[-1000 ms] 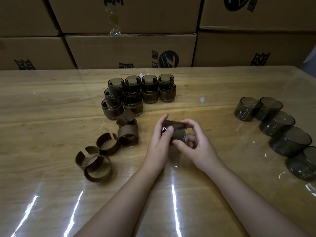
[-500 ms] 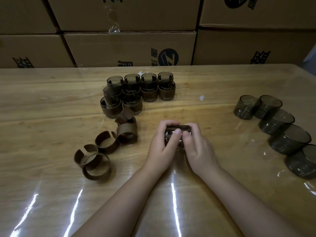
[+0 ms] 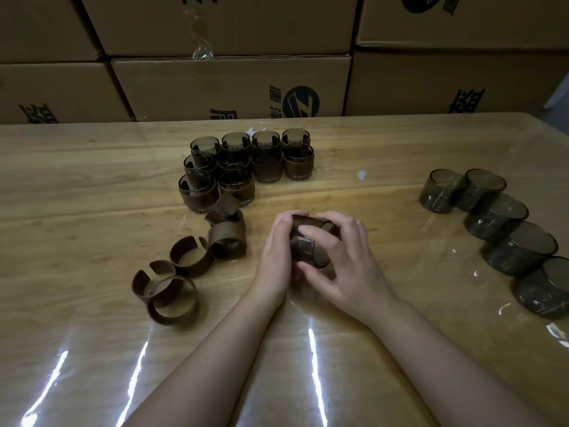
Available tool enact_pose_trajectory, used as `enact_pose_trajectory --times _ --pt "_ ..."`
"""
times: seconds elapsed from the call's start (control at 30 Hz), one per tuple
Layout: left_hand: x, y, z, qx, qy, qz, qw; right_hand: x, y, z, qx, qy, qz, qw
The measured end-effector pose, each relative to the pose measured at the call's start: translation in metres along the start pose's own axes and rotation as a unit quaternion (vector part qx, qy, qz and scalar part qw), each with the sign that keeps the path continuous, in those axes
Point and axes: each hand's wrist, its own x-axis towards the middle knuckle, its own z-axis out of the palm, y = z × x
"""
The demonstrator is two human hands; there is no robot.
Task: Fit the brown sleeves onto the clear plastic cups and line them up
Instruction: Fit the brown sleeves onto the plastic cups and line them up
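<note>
At the table's middle, my left hand (image 3: 277, 254) and my right hand (image 3: 345, 257) both grip one clear smoky cup (image 3: 303, 246) with a brown sleeve (image 3: 308, 224) wrapped on it, tilted on its side. Fingers hide much of the cup. Several sleeved cups (image 3: 246, 167) stand grouped in rows behind my hands. Loose brown sleeves (image 3: 191, 257) lie scattered to the left. Several bare clear cups (image 3: 492, 217) curve along the right side.
The wooden table (image 3: 92, 186) has a glossy clear cover with light streaks near the front edge. Stacked cardboard boxes (image 3: 231, 84) form a wall right behind the table's far edge.
Both hands closed tighter over the cup and turned it; the right hand's fingers now wrap over its top and side, and the sleeve sits round the cup.
</note>
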Motion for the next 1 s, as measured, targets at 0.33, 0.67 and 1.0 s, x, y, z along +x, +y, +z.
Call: enact_pose_trajectory --times 0.33,0.67,1.0 --pt "-0.005 -0.003 0.007 0.129 -0.086 -0.014 0.988 0.000 -0.003 -0.005 0.022 0.049 0.060 0.997" --pt "-0.014 -0.003 0.009 0.218 -0.047 0.111 0.968 0.003 0.010 0.003 0.297 0.001 0.252 0.921" --pt "-0.006 -0.010 0.009 0.171 -0.051 0.085 0.980 0.002 0.017 0.011 0.288 -0.017 0.304 0.908"
